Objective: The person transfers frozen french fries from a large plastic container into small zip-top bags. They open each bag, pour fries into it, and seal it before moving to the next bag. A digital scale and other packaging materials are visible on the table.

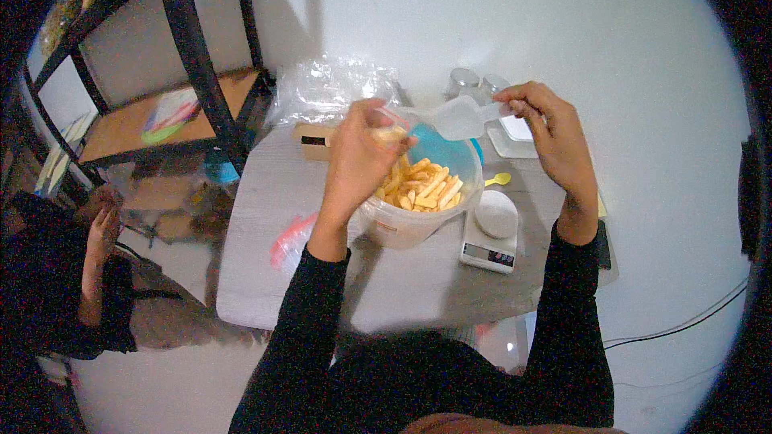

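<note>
My left hand [365,160] grips a small clear plastic bag [391,116] with a pinkish edge, above the left side of a round translucent tub. Motion blurs the bag, and something yellowish shows in it. Fry-shaped yellow snack sticks [425,184] lie inside the tub [401,226]. With its fingers pinched on the handle, my right hand [552,135] holds a clear plastic scoop [459,119] over the tub's far rim. The scoop's front end points left towards the bag; whether they touch is unclear. A turquoise object [437,143] shows at the tub's far side.
Right of the tub are a white digital kitchen scale [494,232] and a yellow spoon [498,179]. Behind stand lidded jars [464,78], clear plastic bags [338,87] and a cardboard box [313,150]. A pink-edged bag [292,241] lies left. Another person [66,277] sits beyond the table [253,277].
</note>
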`<move>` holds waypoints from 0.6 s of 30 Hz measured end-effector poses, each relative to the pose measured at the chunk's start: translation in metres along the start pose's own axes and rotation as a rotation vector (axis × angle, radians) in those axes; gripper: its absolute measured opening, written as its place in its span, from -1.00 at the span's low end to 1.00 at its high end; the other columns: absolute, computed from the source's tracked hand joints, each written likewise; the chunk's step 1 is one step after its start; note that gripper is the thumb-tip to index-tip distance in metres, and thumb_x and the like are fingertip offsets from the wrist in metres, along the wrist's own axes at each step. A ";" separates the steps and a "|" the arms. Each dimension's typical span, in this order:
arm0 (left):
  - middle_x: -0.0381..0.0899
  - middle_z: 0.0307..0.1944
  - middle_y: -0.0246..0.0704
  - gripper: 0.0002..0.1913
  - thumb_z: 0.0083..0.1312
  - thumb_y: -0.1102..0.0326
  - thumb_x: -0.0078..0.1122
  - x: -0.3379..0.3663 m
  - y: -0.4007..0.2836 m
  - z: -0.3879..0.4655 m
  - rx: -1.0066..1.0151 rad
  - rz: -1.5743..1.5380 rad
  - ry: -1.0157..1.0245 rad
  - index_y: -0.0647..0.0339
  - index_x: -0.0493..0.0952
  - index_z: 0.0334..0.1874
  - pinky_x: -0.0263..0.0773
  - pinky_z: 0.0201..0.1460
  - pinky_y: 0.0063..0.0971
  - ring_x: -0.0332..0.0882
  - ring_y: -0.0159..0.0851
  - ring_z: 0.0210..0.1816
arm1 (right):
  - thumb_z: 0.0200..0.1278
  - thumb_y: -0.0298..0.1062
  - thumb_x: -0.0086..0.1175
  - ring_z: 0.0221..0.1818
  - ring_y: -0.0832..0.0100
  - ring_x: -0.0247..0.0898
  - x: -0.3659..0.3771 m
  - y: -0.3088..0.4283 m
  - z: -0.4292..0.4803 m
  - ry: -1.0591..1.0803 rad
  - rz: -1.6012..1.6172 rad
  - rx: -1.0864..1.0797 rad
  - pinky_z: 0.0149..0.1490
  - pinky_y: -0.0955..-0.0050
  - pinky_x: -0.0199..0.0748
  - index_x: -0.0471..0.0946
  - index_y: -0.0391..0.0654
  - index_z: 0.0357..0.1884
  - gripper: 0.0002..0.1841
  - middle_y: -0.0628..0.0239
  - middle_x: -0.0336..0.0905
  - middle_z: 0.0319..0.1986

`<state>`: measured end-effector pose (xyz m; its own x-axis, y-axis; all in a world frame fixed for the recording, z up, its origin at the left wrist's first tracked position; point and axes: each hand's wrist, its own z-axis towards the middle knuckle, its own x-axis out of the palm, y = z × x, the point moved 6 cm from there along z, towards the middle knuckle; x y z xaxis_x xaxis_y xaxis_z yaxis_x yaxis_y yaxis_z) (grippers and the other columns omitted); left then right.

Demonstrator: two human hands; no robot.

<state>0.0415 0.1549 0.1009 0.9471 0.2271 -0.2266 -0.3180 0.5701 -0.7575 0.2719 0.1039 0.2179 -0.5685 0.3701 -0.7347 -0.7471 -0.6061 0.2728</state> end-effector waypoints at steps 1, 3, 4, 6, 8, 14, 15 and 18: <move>0.62 -0.18 -0.20 -0.32 -0.03 0.28 0.57 -0.003 0.003 0.002 -0.012 0.009 -0.025 0.31 0.41 0.13 0.48 0.00 -0.32 0.59 -0.15 -0.10 | 0.38 -0.44 -0.04 -0.17 0.34 0.51 0.008 -0.006 -0.004 0.011 -0.042 -0.017 -0.02 0.39 0.45 0.61 -0.26 -0.10 -0.79 0.19 0.60 -0.24; 0.61 -0.16 -0.20 -0.33 -0.02 0.29 0.56 -0.012 0.009 0.005 0.003 0.024 -0.086 0.33 0.41 0.13 0.49 0.00 -0.33 0.58 -0.19 -0.09 | 0.34 -0.45 -0.03 -0.15 0.25 0.50 0.029 -0.016 -0.015 0.054 -0.105 -0.041 0.00 0.35 0.43 0.61 -0.24 -0.12 -0.79 0.17 0.60 -0.23; 0.60 -0.12 -0.18 -0.32 -0.03 0.30 0.57 -0.014 0.016 0.007 -0.042 -0.017 -0.103 0.33 0.42 0.13 0.47 0.03 -0.34 0.56 -0.20 -0.06 | 0.32 -0.46 -0.02 -0.14 0.21 0.49 0.038 -0.020 -0.021 0.074 -0.136 -0.055 0.01 0.33 0.42 0.61 -0.23 -0.13 -0.80 0.16 0.60 -0.23; 0.59 -0.08 -0.17 -0.33 -0.02 0.30 0.56 -0.016 0.023 0.008 -0.020 0.001 -0.094 0.33 0.42 0.13 0.46 0.06 -0.34 0.55 -0.19 -0.03 | 0.30 -0.50 -0.03 -0.13 0.14 0.45 0.054 -0.025 -0.032 0.140 -0.184 -0.084 0.03 0.30 0.39 0.61 -0.20 -0.15 -0.80 0.16 0.60 -0.23; 0.58 -0.05 -0.15 -0.34 -0.01 0.31 0.55 -0.015 0.032 0.009 -0.025 0.032 -0.069 0.32 0.42 0.13 0.45 0.09 -0.34 0.54 -0.18 -0.01 | 0.26 -0.56 -0.02 -0.15 0.10 0.41 0.065 -0.024 -0.042 0.174 -0.215 -0.168 0.01 0.26 0.37 0.61 -0.17 -0.14 -0.79 0.17 0.59 -0.25; 0.54 -0.01 -0.18 -0.41 0.01 0.43 0.47 -0.012 0.062 0.003 -0.271 -0.068 -0.002 0.29 0.43 0.12 0.47 0.12 -0.38 0.54 -0.21 0.02 | 0.23 -0.54 0.05 -0.22 0.15 0.39 0.078 -0.022 -0.058 0.111 -0.106 -0.227 -0.05 0.25 0.37 0.60 -0.19 -0.14 -0.82 0.18 0.58 -0.28; 0.54 -0.01 -0.20 -0.44 0.02 0.46 0.44 -0.010 0.065 0.000 -0.322 -0.168 0.003 0.28 0.43 0.11 0.48 0.10 -0.40 0.54 -0.23 0.01 | 0.23 -0.54 0.06 -0.22 0.16 0.39 0.079 -0.022 -0.060 0.108 -0.094 -0.221 -0.06 0.26 0.38 0.60 -0.20 -0.15 -0.82 0.18 0.58 -0.28; 0.53 -0.04 -0.24 -0.50 0.05 0.55 0.35 -0.006 0.062 0.000 -0.352 -0.372 -0.011 0.27 0.44 0.09 0.51 0.03 -0.45 0.54 -0.29 -0.03 | 0.22 -0.54 0.08 -0.24 0.17 0.39 0.082 -0.023 -0.060 0.108 -0.091 -0.209 -0.08 0.27 0.39 0.60 -0.20 -0.14 -0.82 0.18 0.58 -0.29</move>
<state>0.0158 0.1889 0.0557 0.9923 0.0686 0.1028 0.0763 0.3140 -0.9464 0.2630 0.1063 0.1142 -0.4537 0.3594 -0.8155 -0.6997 -0.7104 0.0761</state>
